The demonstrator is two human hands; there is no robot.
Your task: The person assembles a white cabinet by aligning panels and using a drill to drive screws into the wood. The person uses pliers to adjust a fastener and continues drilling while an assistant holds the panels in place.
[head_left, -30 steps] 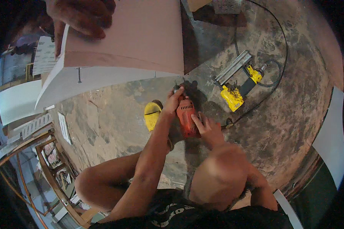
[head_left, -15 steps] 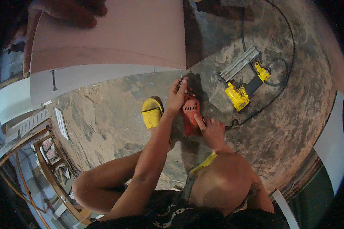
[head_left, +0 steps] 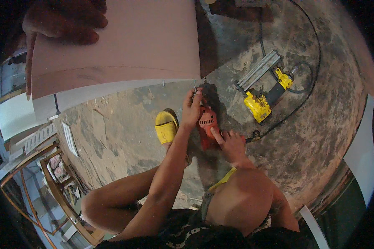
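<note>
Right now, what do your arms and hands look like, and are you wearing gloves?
No gloves: the left hand and right hand are bare. The left forearm has no sleeve over it. A black top with a pale print shows along the lower edge.

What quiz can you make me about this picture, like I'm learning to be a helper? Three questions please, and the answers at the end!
1. Multiple choice: what is the person's left hand holding?
A) a hammer
B) a red drill
C) a paintbrush

2. True or false: the yellow nail gun lies on the floor, to the right of the red drill.

3. Fill in the blank: the shoe to the left of the red drill is mostly ____ in colour.

Key:
1. B
2. True
3. Yellow
</note>
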